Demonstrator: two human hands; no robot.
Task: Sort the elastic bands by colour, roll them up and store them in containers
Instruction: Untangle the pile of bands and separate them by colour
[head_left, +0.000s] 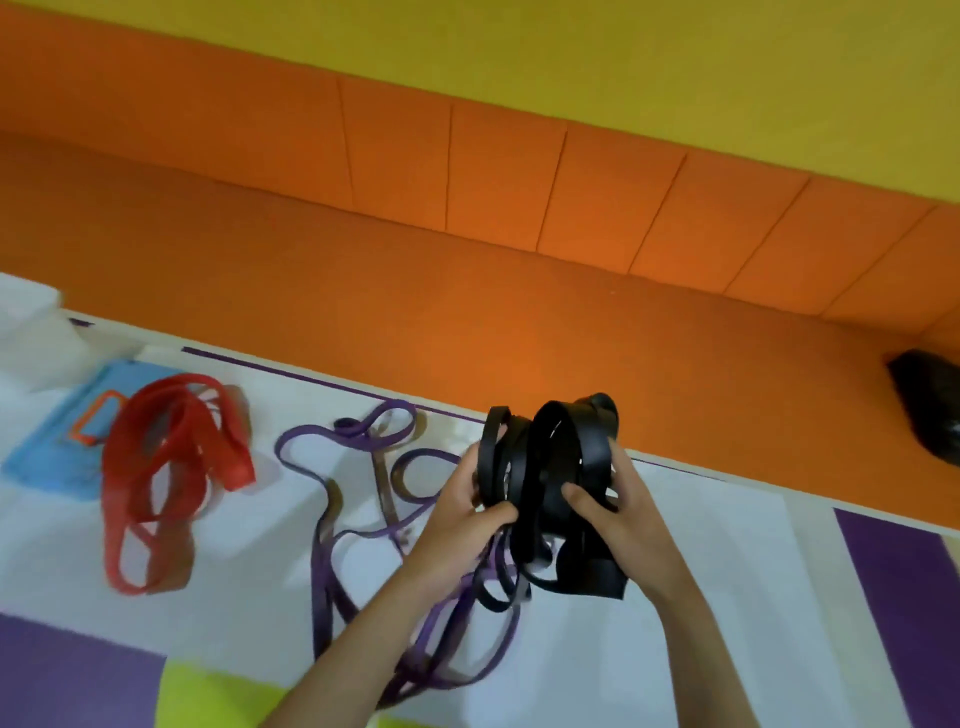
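Observation:
A bundle of black elastic bands (545, 467) is held up between both hands above the white surface. My left hand (462, 514) grips the bundle's left side with fingers and thumb curled round the loops. My right hand (618, 509) grips the right side, its thumb pressed on the front. Loose ends of the black bands hang below. Purple bands (332, 519) lie spread in loops under and left of my hands. Red bands (171, 467) lie in a loose heap further left.
A blue container lid (57, 457) with an orange handle lies at the far left, partly under the red bands. A white box (31, 338) stands behind it. An orange padded bench (467, 286) runs along the back. A black bag (930, 410) sits at the right.

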